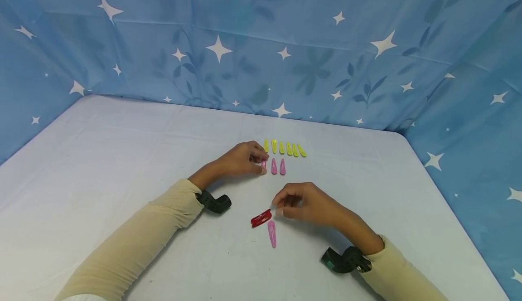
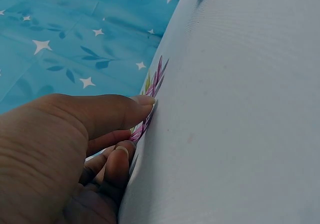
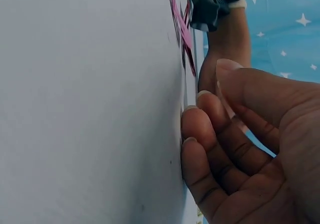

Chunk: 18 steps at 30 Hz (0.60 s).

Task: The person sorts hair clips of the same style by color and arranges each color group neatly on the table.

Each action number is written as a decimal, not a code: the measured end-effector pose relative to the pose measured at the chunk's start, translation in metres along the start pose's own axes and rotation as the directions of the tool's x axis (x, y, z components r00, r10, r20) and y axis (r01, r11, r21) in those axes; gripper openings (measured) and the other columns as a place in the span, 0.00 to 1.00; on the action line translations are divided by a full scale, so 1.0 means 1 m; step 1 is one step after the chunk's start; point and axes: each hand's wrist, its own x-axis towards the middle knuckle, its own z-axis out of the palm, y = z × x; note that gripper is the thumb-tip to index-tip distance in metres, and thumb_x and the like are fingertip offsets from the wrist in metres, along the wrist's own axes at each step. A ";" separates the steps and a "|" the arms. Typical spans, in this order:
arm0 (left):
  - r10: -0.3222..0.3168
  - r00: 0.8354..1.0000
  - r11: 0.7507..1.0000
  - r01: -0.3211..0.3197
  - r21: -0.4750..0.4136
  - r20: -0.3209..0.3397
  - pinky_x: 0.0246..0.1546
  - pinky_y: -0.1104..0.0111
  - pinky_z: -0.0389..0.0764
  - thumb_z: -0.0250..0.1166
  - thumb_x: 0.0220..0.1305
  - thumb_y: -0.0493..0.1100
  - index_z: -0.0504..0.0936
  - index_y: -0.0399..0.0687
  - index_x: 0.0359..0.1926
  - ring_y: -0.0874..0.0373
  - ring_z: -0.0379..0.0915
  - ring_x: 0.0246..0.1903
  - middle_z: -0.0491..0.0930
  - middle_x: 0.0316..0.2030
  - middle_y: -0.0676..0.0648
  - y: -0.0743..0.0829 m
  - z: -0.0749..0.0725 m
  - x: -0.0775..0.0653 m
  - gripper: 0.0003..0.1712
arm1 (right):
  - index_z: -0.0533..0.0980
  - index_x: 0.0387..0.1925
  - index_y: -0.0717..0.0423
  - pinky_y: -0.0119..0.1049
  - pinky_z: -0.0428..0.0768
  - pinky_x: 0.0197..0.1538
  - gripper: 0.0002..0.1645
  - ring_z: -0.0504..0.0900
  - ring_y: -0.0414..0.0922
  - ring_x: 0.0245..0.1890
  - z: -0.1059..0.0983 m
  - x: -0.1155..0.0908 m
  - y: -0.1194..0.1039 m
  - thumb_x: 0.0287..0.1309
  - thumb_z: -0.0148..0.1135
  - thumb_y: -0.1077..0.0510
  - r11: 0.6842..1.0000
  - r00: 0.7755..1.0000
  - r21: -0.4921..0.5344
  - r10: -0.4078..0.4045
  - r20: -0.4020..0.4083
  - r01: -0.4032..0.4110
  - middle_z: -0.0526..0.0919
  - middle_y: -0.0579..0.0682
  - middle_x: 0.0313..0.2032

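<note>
My left hand (image 1: 244,159) pinches a pink snap hair clip (image 1: 263,163) at the left end of a short row, partly hidden by the fingers. Beside it lie two more pink hair clips (image 1: 274,166). In the left wrist view, thumb and fingers (image 2: 142,109) close in on the pink clip at the cloth. My right hand (image 1: 311,204) hovers low with loosely curled fingers and holds nothing; the right wrist view shows its thumb apart from the fingers. Its fingertips are right by the red hair clips (image 1: 261,218). Just below those lies a single pink hair clip (image 1: 272,234).
Several yellow hair clips (image 1: 281,147) form a row behind the pink ones. Everything lies on a white cloth-covered table (image 1: 195,255). A blue curtain with white stars (image 1: 253,74) hangs along the back and sides. Each wrist wears a black band (image 1: 346,259).
</note>
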 end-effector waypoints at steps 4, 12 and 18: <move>0.000 1.000 1.000 0.000 -0.002 -0.003 0.47 0.68 0.75 0.71 0.57 0.39 0.83 0.37 0.52 0.58 0.74 0.44 0.76 0.48 0.48 0.000 0.000 0.000 0.21 | 0.84 0.41 0.52 0.32 0.78 0.36 0.11 0.77 0.42 0.31 0.004 -0.002 -0.004 0.56 0.69 0.66 0.999 1.000 -0.025 0.024 0.005 -0.023 0.82 0.40 0.31; 0.028 1.000 1.000 -0.028 -0.001 -0.005 0.46 0.67 0.75 0.71 0.57 0.39 0.83 0.37 0.52 0.57 0.74 0.44 0.76 0.48 0.47 0.000 -0.001 -0.001 0.21 | 0.84 0.39 0.50 0.31 0.77 0.32 0.11 0.76 0.40 0.30 0.013 -0.005 -0.012 0.52 0.74 0.59 0.996 0.998 -0.062 0.065 0.015 -0.064 0.80 0.40 0.31; 0.022 1.000 1.000 -0.022 -0.003 -0.004 0.46 0.67 0.75 0.71 0.57 0.39 0.83 0.37 0.52 0.58 0.74 0.44 0.76 0.48 0.47 -0.001 0.000 -0.001 0.21 | 0.85 0.39 0.48 0.32 0.76 0.34 0.13 0.75 0.41 0.31 0.018 -0.006 -0.014 0.50 0.76 0.54 0.994 0.998 -0.090 0.066 0.020 -0.064 0.79 0.40 0.32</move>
